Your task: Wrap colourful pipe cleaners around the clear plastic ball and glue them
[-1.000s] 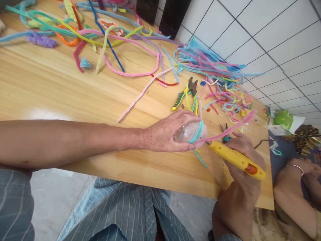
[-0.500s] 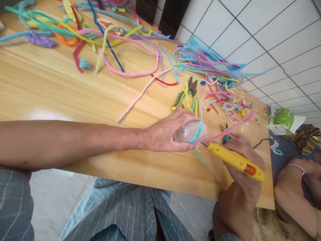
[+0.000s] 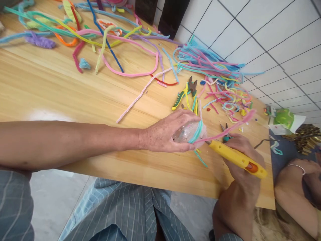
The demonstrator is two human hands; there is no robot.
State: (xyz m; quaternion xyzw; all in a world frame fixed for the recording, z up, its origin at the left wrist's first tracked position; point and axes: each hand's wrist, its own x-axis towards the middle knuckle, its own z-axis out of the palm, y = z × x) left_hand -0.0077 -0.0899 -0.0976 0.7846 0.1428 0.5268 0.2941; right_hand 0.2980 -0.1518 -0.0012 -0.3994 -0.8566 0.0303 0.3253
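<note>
My left hand [image 3: 168, 132] is closed round a clear glittery ball [image 3: 187, 131] resting on the wooden table [image 3: 62, 97]. Teal and pink pipe cleaners [image 3: 220, 131] wrap the ball and trail off to the right. My right hand [image 3: 242, 160] grips a yellow glue gun [image 3: 237, 158] with an orange trigger. Its metal tip points at the ball's right side, close to or touching it.
Yellow-green pliers [image 3: 187, 93] lie just beyond the ball. Small scissors [image 3: 225, 131] lie by my right hand. Heaps of coloured pipe cleaners [image 3: 213, 72] cover the far table. A green and white packet [image 3: 284, 121] sits at the right. Another person's arm with a bracelet [image 3: 296, 174] rests lower right.
The glue gun's tip edged in towards the ball and then drew back a little. My left hand and the ball stayed still.
</note>
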